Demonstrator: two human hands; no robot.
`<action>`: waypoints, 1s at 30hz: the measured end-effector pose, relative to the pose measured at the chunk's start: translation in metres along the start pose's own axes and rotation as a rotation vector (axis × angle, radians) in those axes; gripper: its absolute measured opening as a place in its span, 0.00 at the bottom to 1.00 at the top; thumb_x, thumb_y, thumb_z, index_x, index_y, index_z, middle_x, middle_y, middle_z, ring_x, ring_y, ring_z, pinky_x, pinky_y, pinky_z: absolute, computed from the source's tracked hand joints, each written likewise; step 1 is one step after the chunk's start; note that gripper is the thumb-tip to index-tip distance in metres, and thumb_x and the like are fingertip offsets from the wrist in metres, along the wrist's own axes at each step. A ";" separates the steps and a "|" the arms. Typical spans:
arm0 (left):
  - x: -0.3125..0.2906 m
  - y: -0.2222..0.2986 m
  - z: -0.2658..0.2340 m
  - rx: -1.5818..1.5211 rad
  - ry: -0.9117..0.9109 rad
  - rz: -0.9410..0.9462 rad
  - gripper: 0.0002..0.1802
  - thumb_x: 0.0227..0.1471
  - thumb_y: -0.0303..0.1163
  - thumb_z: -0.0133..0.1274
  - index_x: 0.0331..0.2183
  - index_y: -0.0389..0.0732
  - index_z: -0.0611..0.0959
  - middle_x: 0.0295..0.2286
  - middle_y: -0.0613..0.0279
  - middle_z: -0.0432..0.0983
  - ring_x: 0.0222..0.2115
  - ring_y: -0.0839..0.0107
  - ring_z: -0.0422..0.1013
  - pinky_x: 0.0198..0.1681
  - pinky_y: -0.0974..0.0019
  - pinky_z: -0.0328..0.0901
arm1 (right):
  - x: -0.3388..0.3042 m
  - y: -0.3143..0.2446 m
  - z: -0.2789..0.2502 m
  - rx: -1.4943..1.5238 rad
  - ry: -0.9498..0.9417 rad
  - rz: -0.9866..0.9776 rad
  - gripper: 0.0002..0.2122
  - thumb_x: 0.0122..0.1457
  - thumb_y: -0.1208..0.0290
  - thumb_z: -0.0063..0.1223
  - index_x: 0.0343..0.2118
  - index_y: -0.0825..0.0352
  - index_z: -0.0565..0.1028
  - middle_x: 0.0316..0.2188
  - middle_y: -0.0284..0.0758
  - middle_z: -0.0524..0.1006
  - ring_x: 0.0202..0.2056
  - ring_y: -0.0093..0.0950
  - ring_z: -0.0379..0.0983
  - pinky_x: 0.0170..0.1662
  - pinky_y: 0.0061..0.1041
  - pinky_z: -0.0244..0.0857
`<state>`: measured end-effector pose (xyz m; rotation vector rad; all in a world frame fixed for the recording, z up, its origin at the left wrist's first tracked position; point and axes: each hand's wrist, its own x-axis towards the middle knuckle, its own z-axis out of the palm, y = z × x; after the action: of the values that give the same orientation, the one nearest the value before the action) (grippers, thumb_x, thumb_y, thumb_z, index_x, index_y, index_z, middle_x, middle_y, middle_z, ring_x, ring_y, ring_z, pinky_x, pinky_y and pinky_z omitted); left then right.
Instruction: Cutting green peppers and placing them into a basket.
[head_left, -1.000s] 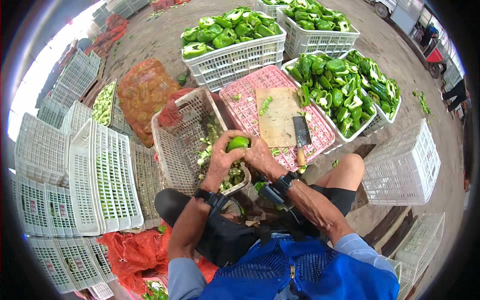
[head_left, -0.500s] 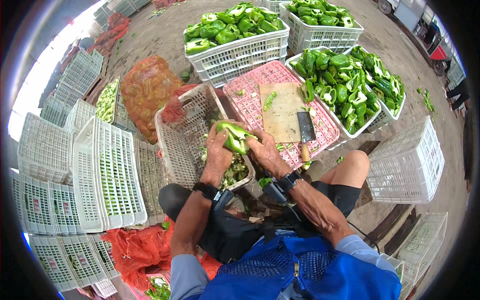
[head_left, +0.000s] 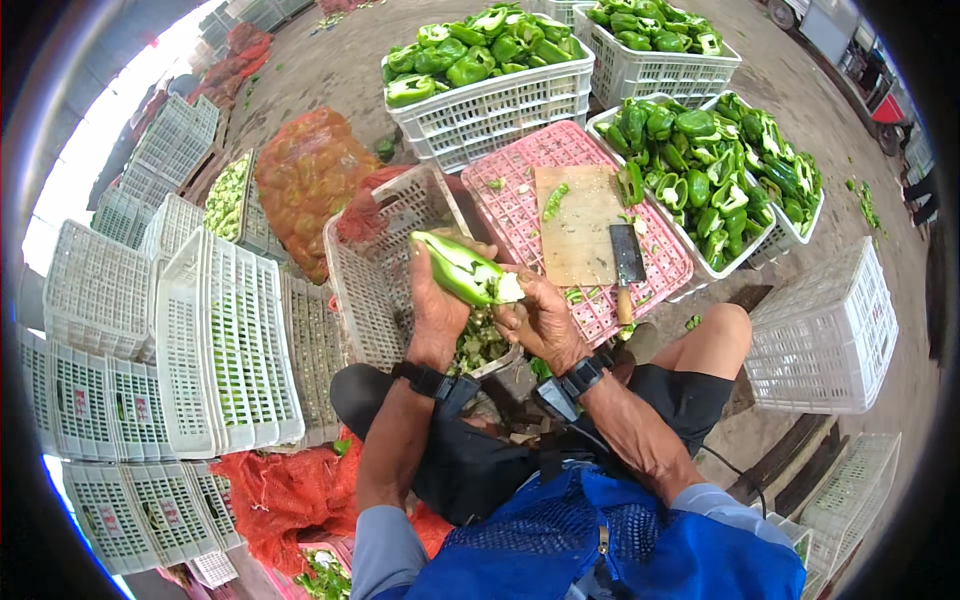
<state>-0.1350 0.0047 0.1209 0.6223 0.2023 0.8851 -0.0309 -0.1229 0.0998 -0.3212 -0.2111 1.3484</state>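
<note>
A: What are the biggest things around the person?
B: At nine o'clock stand stacks of empty white crates (head_left: 180, 350). At twelve o'clock a white crate of whole green peppers (head_left: 490, 85) is heaped full, and at two o'clock another crate of halved peppers (head_left: 720, 165) lies open.

A: And nearer the middle?
B: An upturned pink crate (head_left: 520, 200) carries a wooden cutting board (head_left: 580, 225) with a cleaver (head_left: 627, 270) at the board's four o'clock corner. Just left of it, a tilted white basket (head_left: 385, 285) holds green scraps.

A: The hands?
B: Both meet over that basket at the centre. The left hand (head_left: 438, 310) is wrapped around a split green pepper (head_left: 462, 270), cut side up. The right hand (head_left: 540, 320), at the pepper's four o'clock, has its fingers curled against the pale core end, pinching it.
</note>
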 end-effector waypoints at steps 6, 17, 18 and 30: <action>0.000 0.026 0.001 -0.071 0.195 0.048 0.28 0.61 0.60 0.46 0.41 0.43 0.76 0.33 0.57 0.77 0.35 0.58 0.73 0.48 0.47 0.68 | 0.002 0.004 0.004 0.058 0.075 -0.034 0.20 0.64 0.66 0.46 0.55 0.71 0.69 0.30 0.44 0.74 0.23 0.28 0.67 0.23 0.28 0.65; -0.012 0.055 -0.012 0.090 0.288 -0.072 0.15 0.60 0.41 0.53 0.42 0.40 0.78 0.34 0.55 0.77 0.37 0.58 0.74 0.45 0.50 0.70 | 0.028 -0.016 -0.058 -1.460 0.110 -0.121 0.19 0.61 0.67 0.53 0.51 0.73 0.73 0.30 0.39 0.80 0.30 0.23 0.77 0.34 0.26 0.71; -0.013 0.051 -0.014 0.070 0.164 -0.075 0.15 0.60 0.40 0.53 0.41 0.40 0.78 0.34 0.55 0.77 0.36 0.57 0.75 0.45 0.50 0.70 | 0.034 -0.032 -0.070 -1.429 0.219 -0.108 0.17 0.60 0.67 0.54 0.48 0.73 0.74 0.29 0.40 0.80 0.27 0.24 0.77 0.32 0.26 0.71; -0.018 0.018 0.013 0.535 0.097 -0.363 0.18 0.44 0.25 0.55 0.40 0.36 0.73 0.32 0.52 0.77 0.31 0.60 0.78 0.36 0.58 0.76 | 0.094 -0.231 -0.179 -2.182 0.991 -0.401 0.14 0.55 0.62 0.56 0.30 0.72 0.75 0.28 0.54 0.79 0.33 0.54 0.76 0.39 0.48 0.71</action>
<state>-0.1525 -0.0060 0.1402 1.0011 0.6322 0.5047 0.2603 -0.0930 0.0088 -2.4641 -0.7706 -0.1085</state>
